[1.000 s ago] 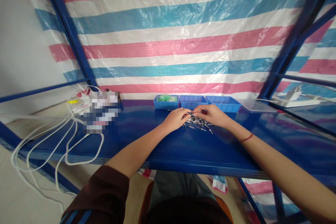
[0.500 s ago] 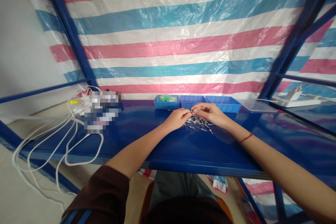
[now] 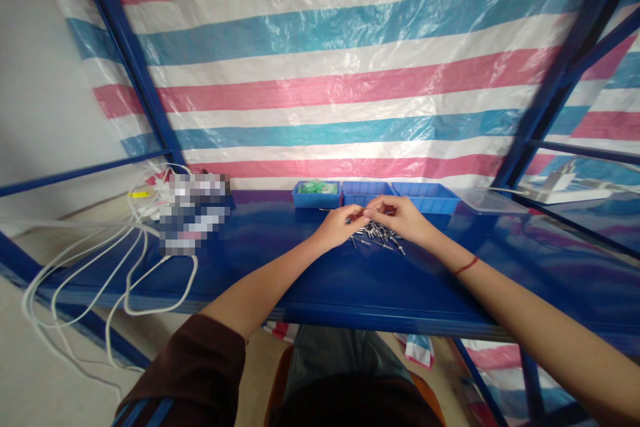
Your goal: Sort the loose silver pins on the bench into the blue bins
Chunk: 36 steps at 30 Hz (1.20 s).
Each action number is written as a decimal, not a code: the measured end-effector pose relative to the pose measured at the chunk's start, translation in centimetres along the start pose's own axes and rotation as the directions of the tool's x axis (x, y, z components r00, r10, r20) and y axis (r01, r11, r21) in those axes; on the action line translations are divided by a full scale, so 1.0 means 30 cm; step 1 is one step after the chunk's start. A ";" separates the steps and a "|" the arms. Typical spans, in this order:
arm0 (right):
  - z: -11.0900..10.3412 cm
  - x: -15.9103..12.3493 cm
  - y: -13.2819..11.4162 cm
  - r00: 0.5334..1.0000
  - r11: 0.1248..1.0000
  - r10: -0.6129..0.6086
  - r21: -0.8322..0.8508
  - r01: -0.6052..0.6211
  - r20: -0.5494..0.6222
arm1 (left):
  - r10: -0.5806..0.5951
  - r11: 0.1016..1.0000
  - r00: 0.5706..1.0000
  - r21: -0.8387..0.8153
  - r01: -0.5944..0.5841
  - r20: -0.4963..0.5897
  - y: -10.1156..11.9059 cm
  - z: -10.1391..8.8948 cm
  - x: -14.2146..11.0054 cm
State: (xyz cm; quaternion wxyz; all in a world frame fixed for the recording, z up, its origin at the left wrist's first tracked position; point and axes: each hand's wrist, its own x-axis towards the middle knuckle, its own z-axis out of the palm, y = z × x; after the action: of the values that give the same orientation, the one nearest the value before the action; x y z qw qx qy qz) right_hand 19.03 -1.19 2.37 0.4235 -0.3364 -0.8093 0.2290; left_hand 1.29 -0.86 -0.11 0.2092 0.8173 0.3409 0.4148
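A loose pile of silver rivets (image 3: 379, 233), thin metal pins with thicker ends, lies on the blue table. Just above the pile, my left hand (image 3: 341, 225) has its thumb and fingers pinched together. My right hand (image 3: 397, 215) meets it fingertip to fingertip, also in a pinch, with a red string on the wrist. Whatever sits between the fingertips is too small and too covered to make out. Behind the hands stand a blue bin (image 3: 317, 200) with green and white contents, a second blue bin (image 3: 367, 191) and a third blue bin (image 3: 430, 203).
The blue table (image 3: 350, 287) has a raised metal frame. White cables (image 3: 135, 260) loop over its left side by a blurred-out bundle. A clear plastic lid (image 3: 493, 201) lies at the right, near a white power strip (image 3: 570, 190). A striped sheet (image 3: 340, 80) hangs behind.
Both hands stay over the pile, with fingertips still together. My right hand's fingers have shifted slightly left and curled a little more. The rivets on the table look the same.
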 end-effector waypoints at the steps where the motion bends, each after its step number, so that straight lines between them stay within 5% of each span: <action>1: 0.002 -0.001 0.000 1.000 1.000 -0.010 -0.010 0.010 -0.005 | -0.004 1.000 1.000 -0.017 0.003 -0.006 -0.002 0.002 0.000; 20: -0.034 0.003 0.007 0.994 0.951 -0.102 -0.287 0.112 0.047 | -0.079 0.995 0.982 -0.070 0.068 -0.169 0.001 -0.002 0.006; 25: -0.085 0.019 0.092 0.979 0.968 0.095 -0.213 -0.133 -0.178 | -0.134 0.990 0.977 -0.072 0.123 -0.166 -0.013 -0.001 0.010; 29: -0.182 0.012 0.187 0.825 0.902 0.322 -0.114 -0.416 -0.464 | -0.140 0.989 0.978 -0.062 0.132 -0.155 -0.013 -0.002 0.009; 31: -0.229 0.001 0.217 0.781 0.842 0.360 -0.183 -0.507 -0.510 | -0.137 0.990 0.980 -0.058 0.130 -0.146 -0.014 -0.001 0.008; 36: -0.270 -0.013 0.194 0.865 0.672 0.219 -0.572 -0.470 -0.452 | -0.135 0.991 0.981 -0.032 0.132 -0.138 -0.015 -0.005 0.006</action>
State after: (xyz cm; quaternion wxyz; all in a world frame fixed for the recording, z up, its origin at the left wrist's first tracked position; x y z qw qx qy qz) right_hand 28.03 3.11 2.69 0.3585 -0.6483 -0.6689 -0.0609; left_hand 1.07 -0.40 -0.21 0.2215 0.7590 0.4040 0.4601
